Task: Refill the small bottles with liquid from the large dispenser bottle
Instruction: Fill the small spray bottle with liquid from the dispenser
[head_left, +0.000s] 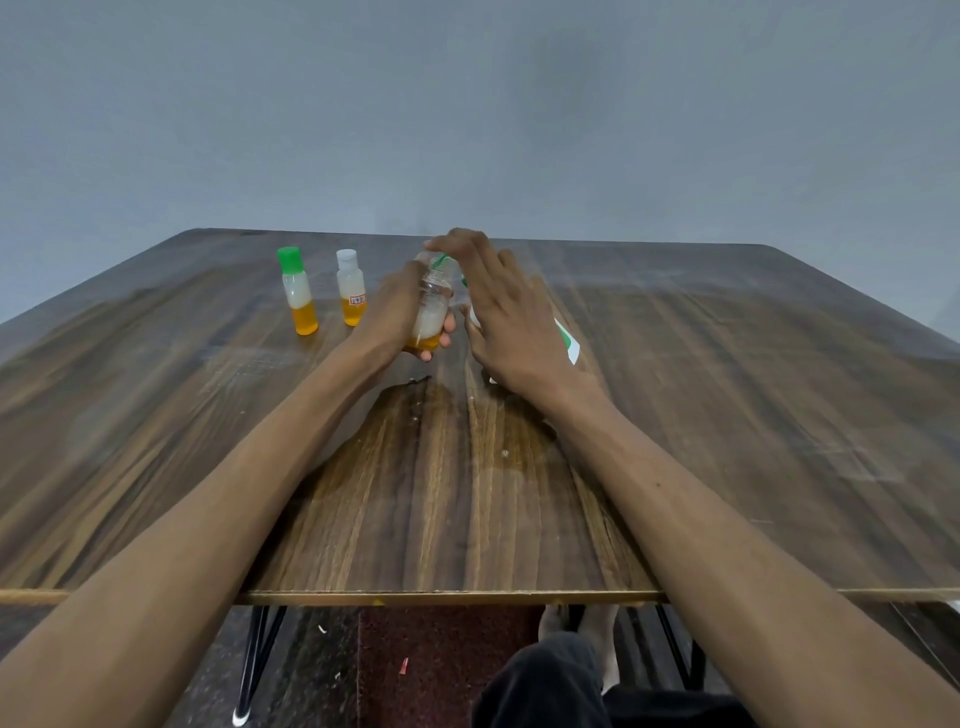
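Note:
My left hand (397, 312) grips a small clear bottle (431, 306), tilted, with orange liquid at its bottom and white foam above. My right hand (501, 306) lies over the large dispenser bottle (566, 340), fingers stretched flat onto its pump head beside the small bottle's mouth. Only a white and green strip of the dispenser shows past my hand. Two more small bottles stand at the far left: one with a green cap (297, 291), one with a white cap (351, 287). Both hold orange liquid under white foam.
The wooden table (727, 415) carries a wet patch (441, 415) in front of my hands. Its near edge runs across the bottom of the view, with metal legs and my knee below. A grey wall stands behind.

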